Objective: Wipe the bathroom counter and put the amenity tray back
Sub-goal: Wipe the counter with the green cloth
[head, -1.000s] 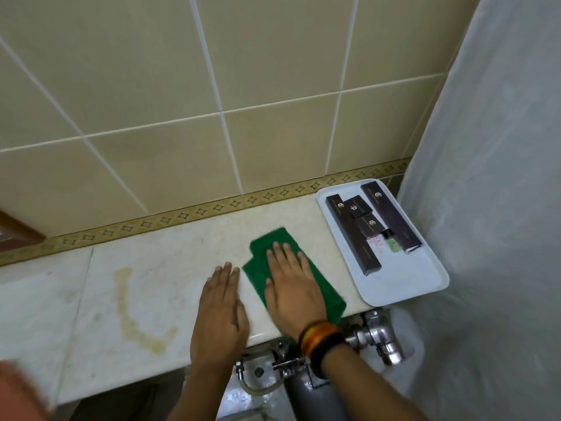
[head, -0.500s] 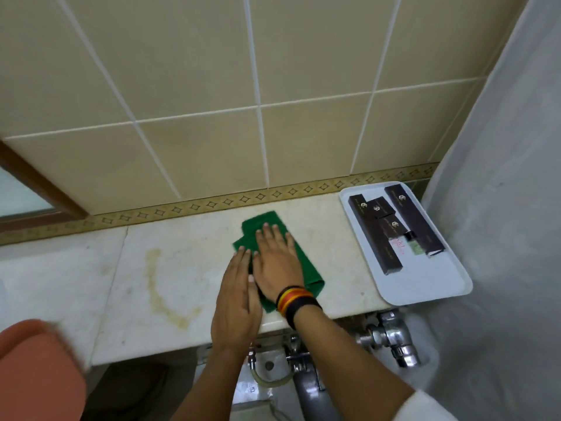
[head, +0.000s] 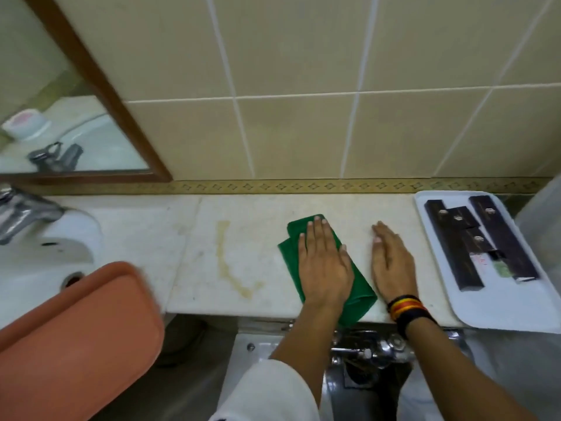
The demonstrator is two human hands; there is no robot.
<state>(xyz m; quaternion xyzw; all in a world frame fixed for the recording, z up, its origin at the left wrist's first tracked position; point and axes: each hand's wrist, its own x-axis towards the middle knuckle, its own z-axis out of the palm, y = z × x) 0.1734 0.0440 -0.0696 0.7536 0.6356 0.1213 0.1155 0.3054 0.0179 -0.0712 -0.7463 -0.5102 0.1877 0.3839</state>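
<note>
We've got the left hand (head: 323,262) flat, fingers spread, pressing the green cloth (head: 358,287) onto the marble counter (head: 252,226), gripping nothing. The right hand (head: 393,264) lies open, palm down on bare marble just beside the cloth. The white amenity tray (head: 510,311) of dark boxes (head: 455,247) sits right of both hands, overhanging the front edge. A yellowish stain (head: 226,259) lies left.

Single head view; looks steeply down, close over the counter (head: 243,214).
</note>
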